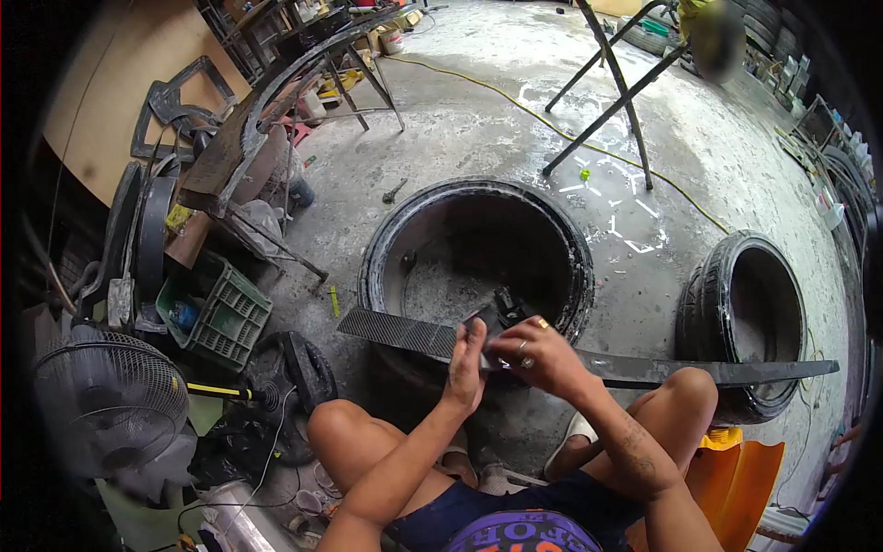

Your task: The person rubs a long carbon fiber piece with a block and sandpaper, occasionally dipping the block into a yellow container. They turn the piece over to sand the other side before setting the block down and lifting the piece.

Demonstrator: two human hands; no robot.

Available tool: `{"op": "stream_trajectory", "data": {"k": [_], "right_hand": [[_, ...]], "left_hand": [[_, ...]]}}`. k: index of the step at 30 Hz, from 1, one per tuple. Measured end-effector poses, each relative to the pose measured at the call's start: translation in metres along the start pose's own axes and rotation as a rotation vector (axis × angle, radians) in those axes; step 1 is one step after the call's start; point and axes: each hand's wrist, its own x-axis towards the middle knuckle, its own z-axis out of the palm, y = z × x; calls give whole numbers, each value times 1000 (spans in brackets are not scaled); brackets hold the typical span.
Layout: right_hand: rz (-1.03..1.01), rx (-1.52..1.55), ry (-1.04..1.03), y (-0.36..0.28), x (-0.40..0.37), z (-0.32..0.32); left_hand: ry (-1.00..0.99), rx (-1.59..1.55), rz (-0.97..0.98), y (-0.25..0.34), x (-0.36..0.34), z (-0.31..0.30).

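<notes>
A long, curved black strip (402, 332) with a mesh-like pattern at its left end lies across the near rim of a large upright-facing tire (372, 276). It reaches past my right knee toward the smaller tires. My left hand (467, 363) is closed around the strip near its middle, thumb up. Beside it my right hand (543, 354), with rings on its fingers, is closed at a dark piece on the strip; what its fingertips pinch is hidden. A black part (506, 304) sticks up just beyond both hands.
Two stacked tires (708, 304) stand at right, near an orange panel (736, 492). At left are a fan (110, 396), a green crate (225, 313) and a metal-legged bench (248, 138). A trestle (625, 92) and a yellow cable (515, 103) lie ahead.
</notes>
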Motion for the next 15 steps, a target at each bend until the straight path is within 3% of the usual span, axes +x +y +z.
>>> {"op": "stream_trajectory", "data": {"k": [2, 3, 5, 6, 7, 8, 9, 11, 15], "right_hand": [[-104, -26, -4, -18, 5, -2], [-104, -28, -3, -16, 4, -3], [83, 73, 233, -11, 5, -8], [368, 297, 276, -14, 5, -7], [477, 534, 265, -9, 4, -7], [586, 773, 251, -5, 3, -6], [588, 771, 258, -2, 1, -6], [713, 1121, 61, -1, -3, -7], [618, 1110, 18, 3, -1, -12]], "left_hand": [[198, 28, 53, 9, 4, 1], [205, -4, 24, 15, 5, -2], [192, -50, 45, 22, 6, -4], [169, -76, 64, 22, 4, -3], [163, -75, 65, 23, 4, -1], [110, -104, 89, 23, 2, -1], [58, -132, 111, 22, 0, -1], [-54, -105, 74, 25, 1, -8], [-288, -149, -4, 30, -5, -1]]}}
